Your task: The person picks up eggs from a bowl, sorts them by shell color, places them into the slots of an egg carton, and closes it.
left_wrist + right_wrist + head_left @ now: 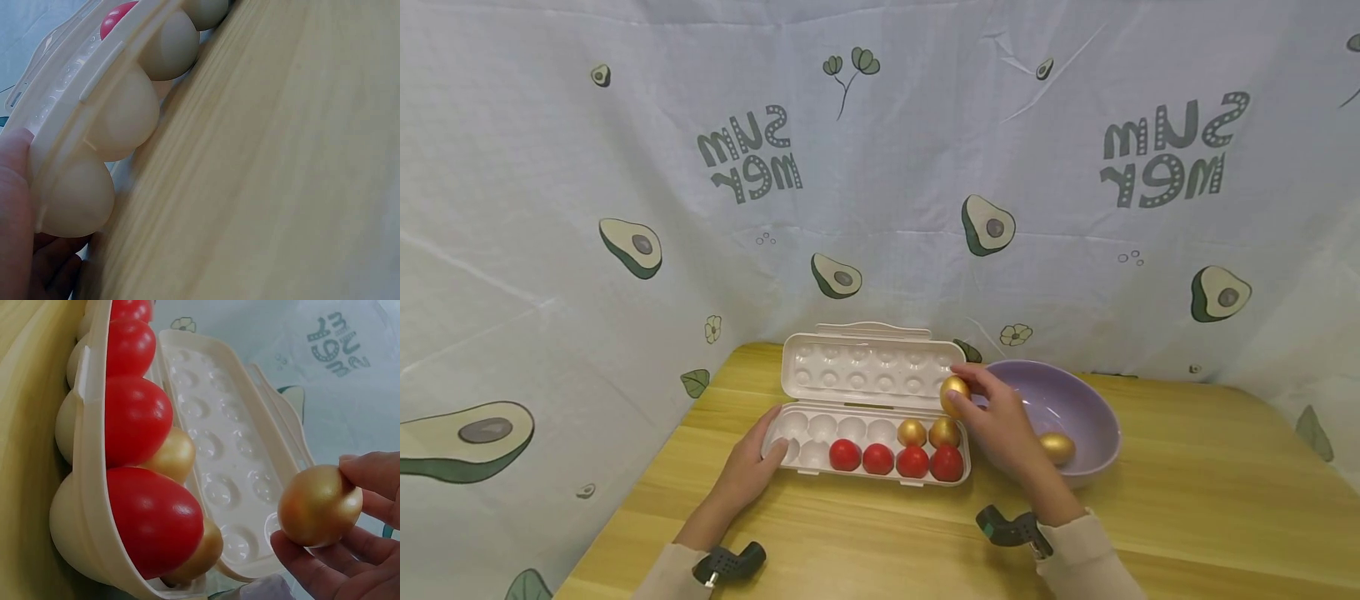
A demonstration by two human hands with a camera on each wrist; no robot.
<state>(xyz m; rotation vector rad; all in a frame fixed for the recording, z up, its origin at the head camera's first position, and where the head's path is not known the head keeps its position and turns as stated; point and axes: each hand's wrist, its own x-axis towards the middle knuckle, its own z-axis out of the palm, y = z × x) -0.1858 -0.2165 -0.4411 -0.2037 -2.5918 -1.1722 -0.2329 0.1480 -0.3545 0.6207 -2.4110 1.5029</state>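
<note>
My right hand [1003,427] pinches a gold egg [317,505] between thumb and fingertips, raised over the right end of an open egg carton [867,477]. Two gold eggs [912,432] fill the right end of the carton's back row. Along the front row, several red eggs [877,458] sit from the middle to the right end; the cups at left hold nothing. My left hand [747,462] grips the carton's left end, thumb over the rim, fingers low at its end in the left wrist view.
A purple bowl [1108,437] stands right of the carton, with one gold egg [1057,447] in it, partly behind the right forearm. The carton's lid [880,393] is folded back toward a printed curtain [910,167]. Everything rests on a wooden table [1210,492].
</note>
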